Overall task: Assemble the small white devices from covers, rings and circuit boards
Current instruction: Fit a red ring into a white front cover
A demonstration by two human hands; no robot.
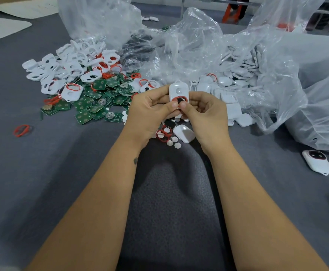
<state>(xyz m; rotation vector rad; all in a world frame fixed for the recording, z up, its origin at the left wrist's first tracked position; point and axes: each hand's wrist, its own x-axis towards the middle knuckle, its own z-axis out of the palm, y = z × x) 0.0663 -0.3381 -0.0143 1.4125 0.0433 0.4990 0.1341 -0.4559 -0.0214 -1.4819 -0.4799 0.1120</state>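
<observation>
White cover (178, 93), red ring (179, 98) seemingly seated in it, was held upright. Left hand (151, 112) and right hand (204, 114) both pinched its lower end, thumbs pressed on it.

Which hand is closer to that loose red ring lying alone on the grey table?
The left. The left hand is well to the right of the red ring; the right hand lies farther right again. Both hold a white cover.

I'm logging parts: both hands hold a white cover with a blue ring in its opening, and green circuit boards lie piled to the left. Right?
Not quite: in the head view the ring is red, not blue. Both the left hand and right hand do hold the white cover, and the green circuit boards lie left.
</observation>
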